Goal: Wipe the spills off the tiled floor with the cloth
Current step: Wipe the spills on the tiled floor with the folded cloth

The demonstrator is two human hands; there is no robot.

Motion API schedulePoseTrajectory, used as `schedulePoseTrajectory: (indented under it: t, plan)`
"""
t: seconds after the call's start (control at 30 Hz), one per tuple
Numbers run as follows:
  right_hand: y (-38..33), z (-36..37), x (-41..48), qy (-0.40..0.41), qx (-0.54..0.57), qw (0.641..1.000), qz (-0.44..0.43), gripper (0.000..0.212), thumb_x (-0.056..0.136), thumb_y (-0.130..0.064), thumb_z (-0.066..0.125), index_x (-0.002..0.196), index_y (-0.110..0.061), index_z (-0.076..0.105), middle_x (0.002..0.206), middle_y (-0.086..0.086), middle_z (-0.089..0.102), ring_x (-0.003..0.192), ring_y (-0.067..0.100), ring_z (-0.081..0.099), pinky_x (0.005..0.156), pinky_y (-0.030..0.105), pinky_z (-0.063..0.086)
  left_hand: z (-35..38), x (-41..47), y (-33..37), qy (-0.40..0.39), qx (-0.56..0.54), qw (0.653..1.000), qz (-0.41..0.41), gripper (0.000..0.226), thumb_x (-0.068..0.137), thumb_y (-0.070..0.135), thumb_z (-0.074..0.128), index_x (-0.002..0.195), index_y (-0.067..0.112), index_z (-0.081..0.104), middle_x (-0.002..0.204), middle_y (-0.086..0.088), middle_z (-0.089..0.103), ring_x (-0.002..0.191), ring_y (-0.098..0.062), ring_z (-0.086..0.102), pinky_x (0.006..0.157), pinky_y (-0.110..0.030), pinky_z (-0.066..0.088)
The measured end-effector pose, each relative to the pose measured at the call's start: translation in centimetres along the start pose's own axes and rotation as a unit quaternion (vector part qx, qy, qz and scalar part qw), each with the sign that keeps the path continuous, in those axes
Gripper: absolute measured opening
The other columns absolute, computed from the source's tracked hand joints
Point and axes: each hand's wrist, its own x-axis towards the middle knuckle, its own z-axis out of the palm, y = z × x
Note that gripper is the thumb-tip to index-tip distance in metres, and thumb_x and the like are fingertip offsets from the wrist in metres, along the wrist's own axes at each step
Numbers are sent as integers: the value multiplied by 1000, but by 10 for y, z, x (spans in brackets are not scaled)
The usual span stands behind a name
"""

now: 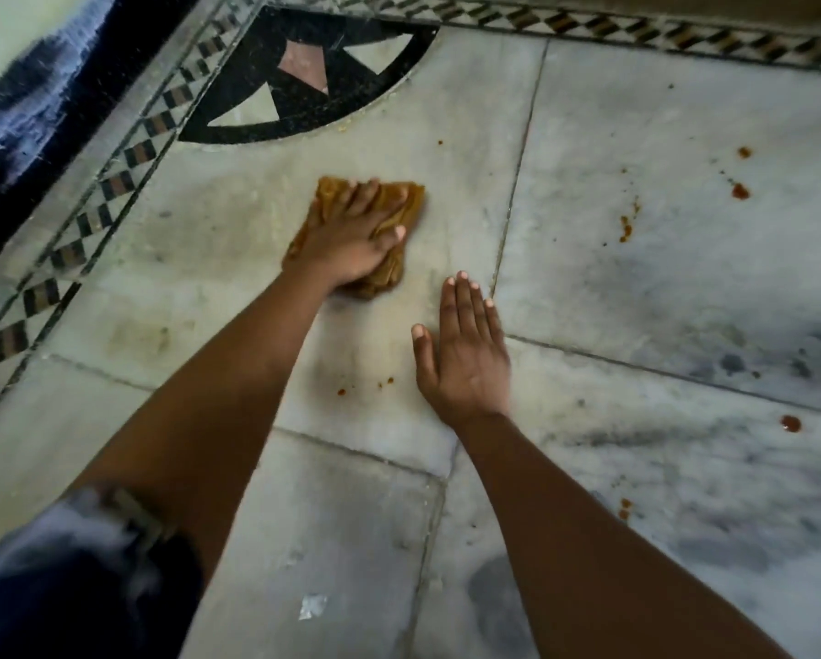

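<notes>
My left hand [351, 240] presses a crumpled mustard-brown cloth [406, 206] flat onto the pale marble floor [637, 287], fingers spread over it. My right hand [461, 349] lies flat on the tile just to the right and nearer me, fingers together, holding nothing. Small orange-red spill drops [385, 383] sit between my two forearms. More spots [740, 191] and a smear [626, 226] dot the tile to the right, with another drop [790, 423] lower right.
A black inlaid fan pattern [304, 83] lies beyond the cloth. A checkered border strip [109, 183] runs along the left and top. A dark blue fabric edge [28, 107] fills the upper left. My dark sleeve [66, 587] is at the bottom left.
</notes>
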Motion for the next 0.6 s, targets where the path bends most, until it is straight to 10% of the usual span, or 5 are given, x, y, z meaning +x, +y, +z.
schedulePoseTrajectory:
  t: [0.33,0.6]
  plan:
    - [67,-12,52,-60,-96,993,-11,77,88,-53,14,150,-8,5,158,8,2,146,20,2,118,33,-2,-26,70,-15,15,0,993,-115,55,99,51,19,150,34,8,160,3,-2,146,-25,-2,113,-58,1]
    - [66,-14,52,-54,-77,996,-4,76,89,-54,19,149,-8,12,157,9,9,146,21,8,119,36,6,-15,84,43,30,0,1000,7,53,96,54,22,147,44,8,159,8,-3,146,-21,-3,113,-54,-3]
